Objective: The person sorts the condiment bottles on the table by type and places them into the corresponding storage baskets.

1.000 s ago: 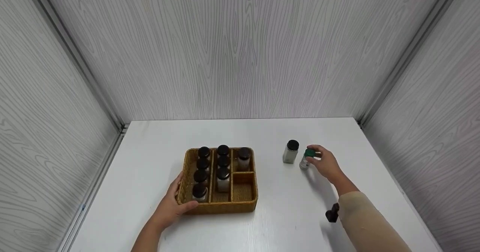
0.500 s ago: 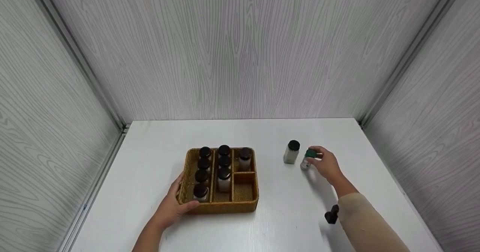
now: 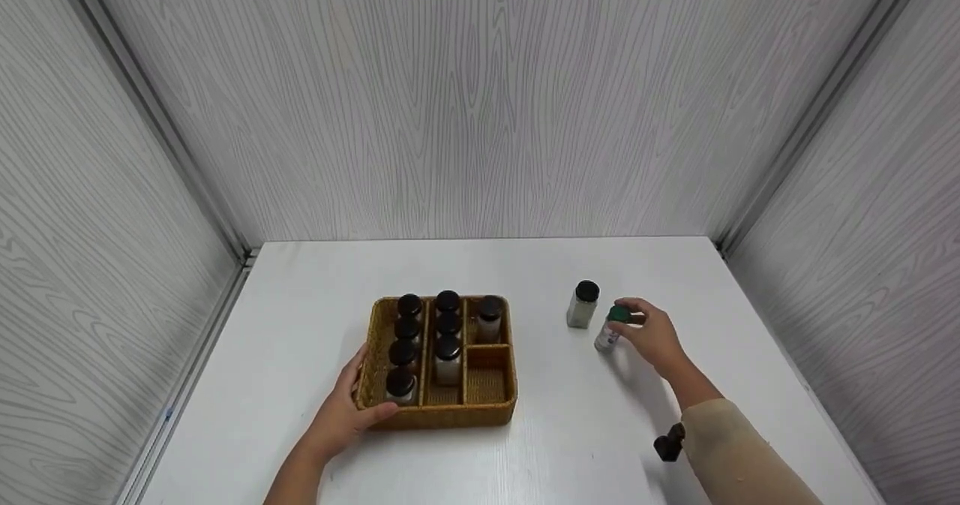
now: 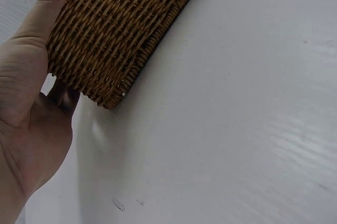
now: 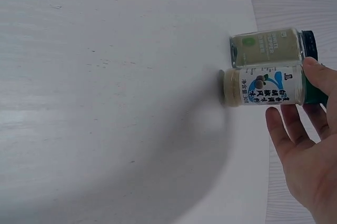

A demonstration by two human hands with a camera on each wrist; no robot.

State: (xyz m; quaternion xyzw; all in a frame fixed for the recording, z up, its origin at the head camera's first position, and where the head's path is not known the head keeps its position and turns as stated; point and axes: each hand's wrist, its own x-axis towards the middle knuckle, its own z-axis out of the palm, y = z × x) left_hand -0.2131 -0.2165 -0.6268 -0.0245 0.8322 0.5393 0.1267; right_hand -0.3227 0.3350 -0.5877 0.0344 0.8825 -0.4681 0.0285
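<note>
My left hand [image 3: 341,417] holds the front left corner of a brown wicker basket [image 3: 450,417], its thumb at the front rim and its fingers along the left side. Several black-capped jars stand upright in the basket's compartments; the front right compartment [image 3: 486,385] holds none. My right hand [image 3: 651,336] pinches a small spice jar [image 5: 263,86] by its green cap, thumb on one side and fingers on the other. The jar has a white label and pale powder. Whether its base touches the table cannot be told. Just left of it stands a square glass pepper jar [image 3: 581,311] with a black cap.
A white table [image 3: 420,265] carries everything, with grey wood-grain panels [image 3: 480,115] at the back and both sides. A small black object [image 3: 669,445] sits at the right sleeve's cuff.
My right hand and the green-capped spice jar have shifted slightly toward me and to the left. The left hand, the basket and the black-capped pepper jar have stayed put.
</note>
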